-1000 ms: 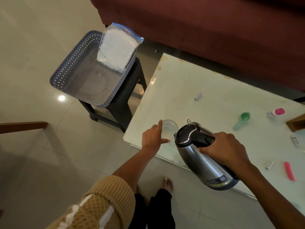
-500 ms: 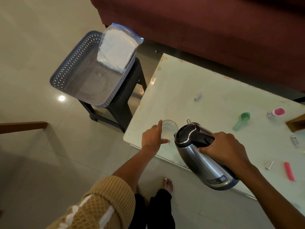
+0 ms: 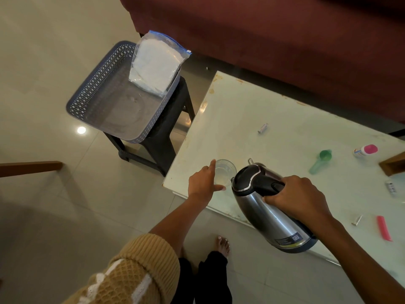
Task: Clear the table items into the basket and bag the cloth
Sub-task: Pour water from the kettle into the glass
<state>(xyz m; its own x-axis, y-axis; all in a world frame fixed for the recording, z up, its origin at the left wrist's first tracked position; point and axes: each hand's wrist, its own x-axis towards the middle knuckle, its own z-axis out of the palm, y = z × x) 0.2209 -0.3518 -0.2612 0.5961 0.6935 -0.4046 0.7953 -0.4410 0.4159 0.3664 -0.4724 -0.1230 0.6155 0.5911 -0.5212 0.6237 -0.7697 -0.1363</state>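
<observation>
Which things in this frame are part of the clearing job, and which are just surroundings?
Job: basket; bagged cloth in it; kettle, gripped by the right hand; glass, held by the left hand; on the table: battery, green scoop, pink-capped bottle, pink comb.
Surroundings: stool under the basket; sofa; floor.

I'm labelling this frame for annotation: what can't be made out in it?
Head view:
- Water passing from kettle to glass: too small and transparent to see.
- Lower fingers of the left hand: hidden behind its back.
- white strip near the right edge: too small to identify.
- Right end of the table: cut off by the frame.
</observation>
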